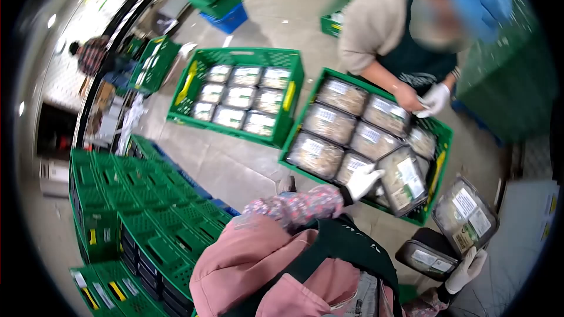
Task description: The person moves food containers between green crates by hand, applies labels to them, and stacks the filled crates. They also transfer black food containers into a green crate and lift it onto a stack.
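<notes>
Green crates (pixel 292 91), white glove (pixel 362 180), floral sleeve (pixel 299 205), pink jacket (pixel 247 258)

Worn on the head, looking steeply down and forward over a pink-sleeved torso through a fisheye lens with dark rounded corners. Close to the near green plastic crate (pixel 436 171) of film-sealed trays; farther from stacked crates at left.
</notes>
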